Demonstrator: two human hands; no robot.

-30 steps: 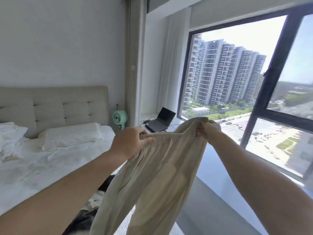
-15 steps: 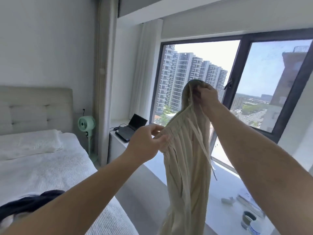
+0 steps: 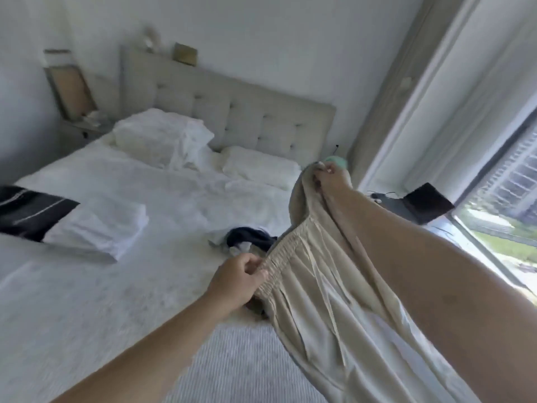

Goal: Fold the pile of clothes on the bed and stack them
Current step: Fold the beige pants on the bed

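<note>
Head view: we hold cream drawstring trousers (image 3: 325, 286) by the elastic waistband above the bed (image 3: 87, 301). Our left hand (image 3: 238, 279) pinches the near end of the waistband with curled fingers; our right hand (image 3: 329, 181), raised higher, grips the far end, its fingers closed in the cloth. The legs hang toward the lower right. On the bedcover lie a folded white garment (image 3: 98, 228), a folded black garment (image 3: 26, 210) touching it, and a dark crumpled garment (image 3: 250, 238) near the waistband.

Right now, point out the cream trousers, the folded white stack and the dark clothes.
cream trousers (image 3: 293, 257), head view, elastic waistband.
folded white stack (image 3: 98, 228), head view, top face.
dark clothes (image 3: 250, 238), head view, crumpled middle.
</note>
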